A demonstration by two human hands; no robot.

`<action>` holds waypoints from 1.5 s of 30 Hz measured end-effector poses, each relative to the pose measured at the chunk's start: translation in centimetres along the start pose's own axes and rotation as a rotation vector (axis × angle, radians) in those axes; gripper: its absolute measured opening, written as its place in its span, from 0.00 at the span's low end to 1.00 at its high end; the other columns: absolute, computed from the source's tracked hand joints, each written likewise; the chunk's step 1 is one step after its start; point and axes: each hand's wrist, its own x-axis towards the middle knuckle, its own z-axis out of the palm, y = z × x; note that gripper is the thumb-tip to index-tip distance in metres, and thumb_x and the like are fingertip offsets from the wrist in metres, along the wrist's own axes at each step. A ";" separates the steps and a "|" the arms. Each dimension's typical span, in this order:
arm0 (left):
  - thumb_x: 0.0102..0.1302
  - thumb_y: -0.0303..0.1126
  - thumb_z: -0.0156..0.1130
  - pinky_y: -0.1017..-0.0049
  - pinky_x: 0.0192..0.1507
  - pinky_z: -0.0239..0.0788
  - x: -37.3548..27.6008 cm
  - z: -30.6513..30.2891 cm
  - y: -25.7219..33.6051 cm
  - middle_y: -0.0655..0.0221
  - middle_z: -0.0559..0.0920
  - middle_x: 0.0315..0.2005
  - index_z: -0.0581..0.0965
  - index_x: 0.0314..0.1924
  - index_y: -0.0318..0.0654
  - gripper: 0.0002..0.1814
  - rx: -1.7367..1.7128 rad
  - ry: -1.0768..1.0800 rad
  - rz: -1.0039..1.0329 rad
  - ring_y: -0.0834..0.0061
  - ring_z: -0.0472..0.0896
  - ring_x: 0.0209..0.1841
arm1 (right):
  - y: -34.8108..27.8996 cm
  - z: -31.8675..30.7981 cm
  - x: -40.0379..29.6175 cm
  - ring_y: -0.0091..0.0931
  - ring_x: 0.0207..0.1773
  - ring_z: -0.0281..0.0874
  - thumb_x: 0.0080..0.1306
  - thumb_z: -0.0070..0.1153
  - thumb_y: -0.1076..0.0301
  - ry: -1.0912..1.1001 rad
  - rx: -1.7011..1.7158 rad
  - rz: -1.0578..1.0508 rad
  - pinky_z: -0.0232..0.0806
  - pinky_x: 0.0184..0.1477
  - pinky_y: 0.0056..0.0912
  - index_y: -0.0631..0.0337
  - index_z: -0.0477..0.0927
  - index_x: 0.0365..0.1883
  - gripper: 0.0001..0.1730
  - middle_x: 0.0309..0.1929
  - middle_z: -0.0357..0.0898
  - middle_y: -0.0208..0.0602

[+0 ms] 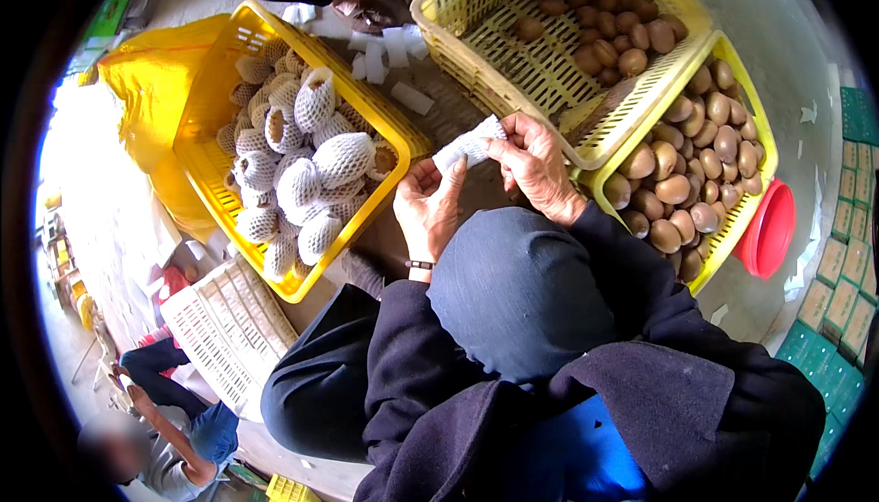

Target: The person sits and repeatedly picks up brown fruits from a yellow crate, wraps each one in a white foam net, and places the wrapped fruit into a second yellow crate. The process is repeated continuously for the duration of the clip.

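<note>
Between my two hands is a white foam net sleeve (468, 146), looking flat and narrow. My left hand (429, 210) pinches its lower left end between thumb and fingers. The other end is held in the fingertips of my right hand (539, 169). Whether anything is inside the sleeve cannot be seen. To the left, a yellow plastic crate (354, 255) holds many kiwifruit in foam net sleeves (297, 189). Beyond my right forearm, another yellow crate (763, 114) is filled with bare brown kiwifruit (671, 187). My raised knee (522, 289) is just below my hands.
A stack of pale yellow crates (474, 66) stands ahead, its top one part-filled with kiwifruit. Loose foam sleeves (395, 48) lie on the floor. A red basin (766, 227) is at right, near stacked cartons (824, 275). Another person (185, 440) sits lower left, beside a white crate (226, 330).
</note>
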 end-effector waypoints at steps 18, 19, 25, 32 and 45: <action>0.69 0.32 0.77 0.87 0.28 0.66 -3.4 2.4 5.0 0.76 0.85 0.31 0.81 0.42 0.35 0.12 -0.101 -0.234 0.129 0.90 0.75 0.27 | -5.5 -3.6 -4.6 0.11 0.25 0.69 0.73 0.67 0.66 -0.002 0.083 -0.166 0.64 0.25 0.16 0.63 0.80 0.43 0.10 0.28 0.78 0.23; 0.69 0.32 0.77 0.87 0.27 0.66 -3.3 2.5 4.9 0.75 0.85 0.30 0.81 0.42 0.35 0.12 -0.104 -0.255 0.140 0.90 0.75 0.26 | -5.7 -3.7 -4.6 0.10 0.25 0.68 0.73 0.66 0.66 0.005 0.059 -0.163 0.63 0.25 0.16 0.63 0.80 0.44 0.11 0.28 0.78 0.22; 0.72 0.27 0.73 0.85 0.23 0.67 -3.1 2.9 5.4 0.72 0.85 0.28 0.78 0.43 0.36 0.09 -0.277 -0.316 0.148 0.88 0.76 0.21 | -6.4 -3.7 -4.5 0.10 0.26 0.66 0.74 0.66 0.64 0.038 0.013 -0.202 0.60 0.26 0.15 0.62 0.80 0.44 0.11 0.29 0.77 0.20; 0.71 0.26 0.72 0.82 0.19 0.62 -1.9 4.0 6.1 0.73 0.82 0.26 0.78 0.48 0.37 0.11 -0.445 -0.392 -0.012 0.85 0.74 0.18 | -6.7 -4.4 -4.1 0.11 0.27 0.70 0.74 0.65 0.65 -0.034 0.063 -0.200 0.65 0.27 0.17 0.63 0.80 0.45 0.11 0.30 0.78 0.23; 0.74 0.32 0.70 0.79 0.21 0.68 -0.5 5.2 4.9 0.71 0.82 0.28 0.78 0.50 0.36 0.12 -0.617 -0.515 -0.426 0.82 0.77 0.21 | -6.8 -4.8 -4.0 0.10 0.26 0.71 0.77 0.62 0.69 0.085 -0.034 -0.312 0.65 0.27 0.17 0.61 0.77 0.44 0.07 0.30 0.77 0.22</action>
